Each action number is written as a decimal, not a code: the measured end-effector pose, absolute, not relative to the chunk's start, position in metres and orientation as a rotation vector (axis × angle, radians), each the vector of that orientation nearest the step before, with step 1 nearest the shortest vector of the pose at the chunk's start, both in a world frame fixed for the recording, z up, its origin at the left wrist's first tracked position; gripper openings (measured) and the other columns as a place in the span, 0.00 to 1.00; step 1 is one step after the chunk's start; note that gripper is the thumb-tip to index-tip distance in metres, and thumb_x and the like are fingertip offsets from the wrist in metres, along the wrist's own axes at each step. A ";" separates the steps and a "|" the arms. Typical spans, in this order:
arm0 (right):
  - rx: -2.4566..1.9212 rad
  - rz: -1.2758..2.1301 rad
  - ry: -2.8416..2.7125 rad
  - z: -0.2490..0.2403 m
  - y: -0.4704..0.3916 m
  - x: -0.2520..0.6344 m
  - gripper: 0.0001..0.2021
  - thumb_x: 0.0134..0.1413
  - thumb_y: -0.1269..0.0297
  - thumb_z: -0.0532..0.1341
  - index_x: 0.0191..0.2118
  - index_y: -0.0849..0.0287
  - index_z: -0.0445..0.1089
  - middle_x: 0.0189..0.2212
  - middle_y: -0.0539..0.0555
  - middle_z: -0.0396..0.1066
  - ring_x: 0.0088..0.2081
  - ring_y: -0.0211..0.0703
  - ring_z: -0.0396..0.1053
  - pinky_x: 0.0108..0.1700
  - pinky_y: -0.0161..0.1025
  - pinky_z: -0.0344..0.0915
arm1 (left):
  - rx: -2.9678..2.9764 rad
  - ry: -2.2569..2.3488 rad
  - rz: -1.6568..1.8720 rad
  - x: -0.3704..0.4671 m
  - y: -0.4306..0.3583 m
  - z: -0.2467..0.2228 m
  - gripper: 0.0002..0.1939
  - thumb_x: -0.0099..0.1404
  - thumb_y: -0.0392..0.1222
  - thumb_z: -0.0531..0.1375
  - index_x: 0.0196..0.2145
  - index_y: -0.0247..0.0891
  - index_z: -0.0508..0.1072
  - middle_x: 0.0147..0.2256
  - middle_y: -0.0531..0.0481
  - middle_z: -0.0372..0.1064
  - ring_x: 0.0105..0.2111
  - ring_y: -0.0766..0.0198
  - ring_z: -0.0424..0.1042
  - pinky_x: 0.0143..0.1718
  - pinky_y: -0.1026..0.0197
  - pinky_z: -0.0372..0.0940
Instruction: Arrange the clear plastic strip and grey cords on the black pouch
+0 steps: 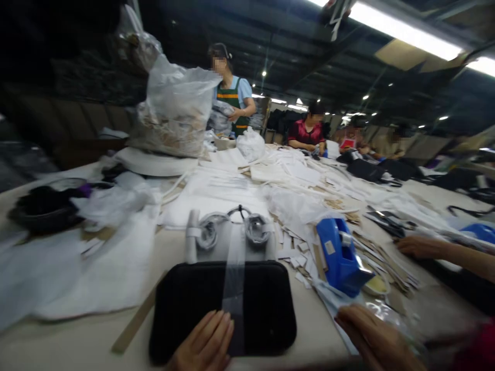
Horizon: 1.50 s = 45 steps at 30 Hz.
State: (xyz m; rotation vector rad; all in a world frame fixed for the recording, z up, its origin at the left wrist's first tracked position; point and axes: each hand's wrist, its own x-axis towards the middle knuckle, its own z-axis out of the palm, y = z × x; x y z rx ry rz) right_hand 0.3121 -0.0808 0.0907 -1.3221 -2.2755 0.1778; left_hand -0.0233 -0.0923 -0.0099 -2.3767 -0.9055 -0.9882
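Note:
A black case-like piece (266,304) with rounded corners lies on the table in front of me. Down its middle runs a strip of clear tape (234,281), which reaches up over a plastic-wrapped set with coiled parts (209,232) at its far edge. My left hand (204,342) rests on the near edge of the black piece, fingers stretched out flat beside the tape. To the right, apart from the black piece, my right hand (373,332) is slightly blurred, its fingers extended leftward with nothing visible in them. Just beyond it stands a blue tape dispenser (336,257).
Cardboard scraps (297,252) lie left of the dispenser. White sheets (216,190) cover the table beyond, with a large clear bag (178,108) behind. At left sits a dark bowl-like container (46,206). A co-worker's hand (421,246) reaches in from the right; several people work farther back.

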 end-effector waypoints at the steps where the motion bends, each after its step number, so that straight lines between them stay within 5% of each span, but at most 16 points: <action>1: -1.259 0.225 -2.423 0.105 -0.077 0.296 0.08 0.59 0.66 0.52 0.33 0.53 0.68 0.25 0.48 0.70 0.25 0.36 0.68 0.27 0.31 0.63 | -2.386 -0.910 -0.973 -0.023 -0.095 -0.008 0.13 0.66 0.31 0.50 0.42 0.29 0.73 0.42 0.45 0.73 0.48 0.61 0.69 0.59 0.59 0.55; 5: -1.067 0.450 -3.013 0.149 -0.058 0.226 0.11 0.52 0.78 0.52 0.29 0.56 0.66 0.28 0.50 0.70 0.27 0.36 0.66 0.28 0.33 0.59 | -2.292 -0.975 -1.024 -0.019 -0.100 -0.007 0.16 0.63 0.27 0.47 0.41 0.26 0.72 0.42 0.41 0.72 0.51 0.56 0.66 0.54 0.58 0.63; 19: -0.419 -0.047 -3.468 0.120 0.004 0.115 0.05 0.53 0.73 0.55 0.32 0.59 0.67 0.28 0.53 0.68 0.30 0.43 0.65 0.31 0.40 0.52 | -2.385 -1.147 -1.056 -0.018 -0.108 -0.002 0.20 0.66 0.27 0.43 0.43 0.28 0.72 0.44 0.45 0.71 0.49 0.56 0.67 0.52 0.56 0.65; 29: -0.479 -0.015 -3.528 0.119 0.017 0.101 0.06 0.55 0.73 0.54 0.32 0.60 0.68 0.27 0.52 0.71 0.28 0.43 0.69 0.28 0.37 0.54 | -2.366 -1.123 -1.138 -0.017 -0.106 -0.007 0.15 0.64 0.26 0.48 0.40 0.27 0.73 0.42 0.43 0.72 0.47 0.55 0.69 0.51 0.55 0.66; 36: -0.988 0.066 -3.516 0.123 0.022 0.083 0.04 0.48 0.69 0.61 0.30 0.63 0.72 0.26 0.58 0.75 0.29 0.48 0.74 0.23 0.34 0.55 | -2.388 -1.128 -1.119 -0.016 -0.106 -0.010 0.16 0.65 0.27 0.46 0.39 0.27 0.74 0.41 0.43 0.72 0.46 0.56 0.69 0.52 0.55 0.65; 41: -1.192 -0.012 -3.314 0.125 0.036 0.091 0.23 0.40 0.53 0.68 0.39 0.66 0.69 0.27 0.58 0.74 0.29 0.49 0.73 0.24 0.33 0.57 | -2.392 -1.124 -1.121 -0.015 -0.105 -0.006 0.17 0.66 0.28 0.45 0.39 0.26 0.73 0.41 0.43 0.72 0.47 0.55 0.69 0.51 0.55 0.65; 45: -1.223 -0.105 -3.179 0.125 0.027 0.112 0.08 0.53 0.62 0.61 0.34 0.62 0.69 0.28 0.56 0.73 0.32 0.46 0.72 0.30 0.35 0.61 | -2.352 -1.119 -1.152 -0.015 -0.105 -0.010 0.15 0.64 0.28 0.48 0.41 0.26 0.72 0.41 0.42 0.71 0.47 0.55 0.68 0.51 0.55 0.65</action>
